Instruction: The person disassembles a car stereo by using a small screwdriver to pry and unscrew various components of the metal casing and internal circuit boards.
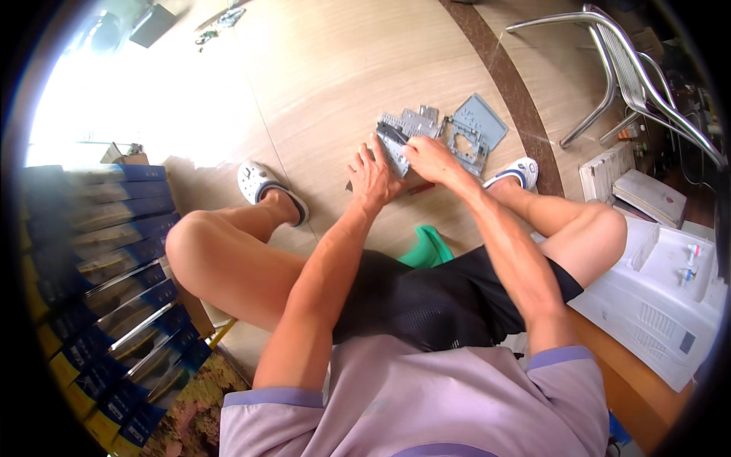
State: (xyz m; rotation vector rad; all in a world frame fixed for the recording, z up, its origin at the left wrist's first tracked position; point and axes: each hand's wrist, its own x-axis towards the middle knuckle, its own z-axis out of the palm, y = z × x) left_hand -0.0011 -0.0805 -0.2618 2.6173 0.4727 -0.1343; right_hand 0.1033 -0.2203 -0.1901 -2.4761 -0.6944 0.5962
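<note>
My left hand (pixel 371 179) lies with its fingers spread against the near-left side of a grey metal part (pixel 397 161) on the floor between my feet. My right hand (pixel 431 158) is closed at the part's right side, fingers bent next to a long black piece (pixel 391 132). That piece lies across the grey part. What the right fingertips grip is hidden. Behind and to the right are more grey pieces: a slotted plate (pixel 420 120), a flat panel (pixel 481 118) and a frame with a large opening (pixel 463 145).
Blue and yellow boxes (pixel 114 228) are stacked on the left. A green object (pixel 428 247) sits between my legs. At right are a white plastic housing (pixel 655 305), white cartons (pixel 609 171) and a metal-framed chair (pixel 609 61). Small parts (pixel 221 27) lie far off on the tiled floor (pixel 327 68).
</note>
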